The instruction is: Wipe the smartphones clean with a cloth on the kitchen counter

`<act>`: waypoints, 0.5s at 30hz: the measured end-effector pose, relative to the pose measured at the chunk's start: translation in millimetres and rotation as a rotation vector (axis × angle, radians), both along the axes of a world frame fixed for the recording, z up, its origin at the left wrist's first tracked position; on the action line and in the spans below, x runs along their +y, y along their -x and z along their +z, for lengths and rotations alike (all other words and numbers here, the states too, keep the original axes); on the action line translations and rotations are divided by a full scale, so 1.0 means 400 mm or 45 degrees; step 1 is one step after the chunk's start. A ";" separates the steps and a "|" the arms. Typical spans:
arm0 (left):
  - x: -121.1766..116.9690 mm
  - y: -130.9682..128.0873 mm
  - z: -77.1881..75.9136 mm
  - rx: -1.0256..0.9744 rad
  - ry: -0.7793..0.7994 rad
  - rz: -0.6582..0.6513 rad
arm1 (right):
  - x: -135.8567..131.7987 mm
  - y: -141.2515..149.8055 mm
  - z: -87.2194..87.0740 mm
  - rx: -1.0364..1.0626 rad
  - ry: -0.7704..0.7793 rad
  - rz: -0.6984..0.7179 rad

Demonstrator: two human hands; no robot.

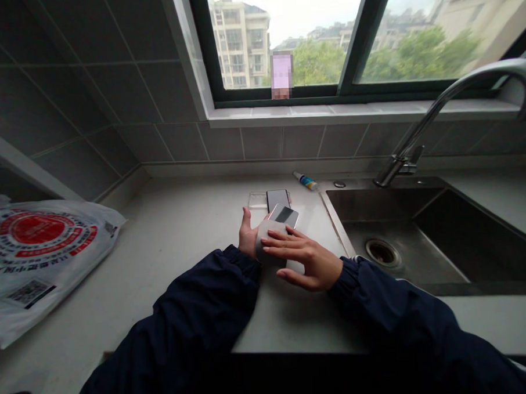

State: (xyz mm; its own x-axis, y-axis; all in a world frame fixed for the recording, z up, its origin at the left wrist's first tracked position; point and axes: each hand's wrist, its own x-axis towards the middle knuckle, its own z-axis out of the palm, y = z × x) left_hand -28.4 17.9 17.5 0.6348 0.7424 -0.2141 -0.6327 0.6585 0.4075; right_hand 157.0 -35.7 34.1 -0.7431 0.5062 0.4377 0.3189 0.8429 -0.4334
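Observation:
Above the counter, my left hand (246, 239) supports a flat, shiny phone-like slab (285, 216) from below, its thumb sticking up. Only the slab's far end shows, silver with a dark area. A light grey cloth or pad (268, 243) covers the near part. My right hand (311, 257) lies over the grey piece with fingers stretched out, pressing it down. Just beyond the hands, a dark-edged phone-like rectangle (277, 197) and a clear, thin case or tray (257, 200) rest on the counter.
A small white-and-blue tube (305, 180) lies near the back wall. The steel sink (404, 231) with its tall faucet (433, 108) takes up the right side. A printed plastic bag (43, 253) stands at left. Behind the counter is a window (284, 94).

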 end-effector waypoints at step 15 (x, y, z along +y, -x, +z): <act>-0.019 -0.015 0.020 -0.034 -0.126 0.134 | 0.032 -0.035 0.011 0.013 -0.163 -0.151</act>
State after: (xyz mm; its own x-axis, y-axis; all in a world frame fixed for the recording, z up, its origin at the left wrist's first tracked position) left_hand -22.5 10.1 25.5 0.5571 0.8216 -0.1206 -0.7075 0.5456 0.4491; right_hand 170.9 -22.8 38.4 -0.6768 0.5294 0.5115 0.4155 0.8483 -0.3283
